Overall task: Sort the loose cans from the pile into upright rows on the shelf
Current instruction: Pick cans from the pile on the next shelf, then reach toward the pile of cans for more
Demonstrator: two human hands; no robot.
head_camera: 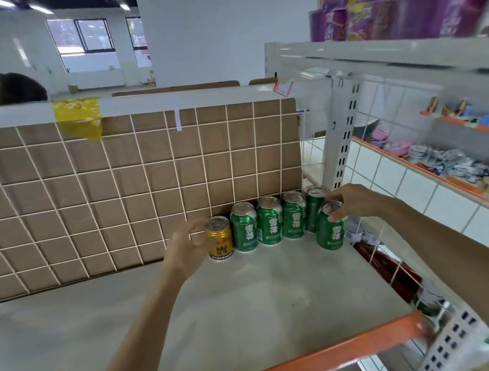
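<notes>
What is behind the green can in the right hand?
Behind the front green can, held by the right hand, stands another green can ending the back row. The front can and hand cover its lower right side.

Green cans, one gold can, grey shelf with orange edge, brown white-gridded backboard

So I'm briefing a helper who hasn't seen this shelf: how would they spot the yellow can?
Look at the grey shelf with the orange front edge, then at the row of cans along its brown grid backing. The yellow can stands at the left end, gripped by the left hand; it is shorter, and every other can is green.
</notes>
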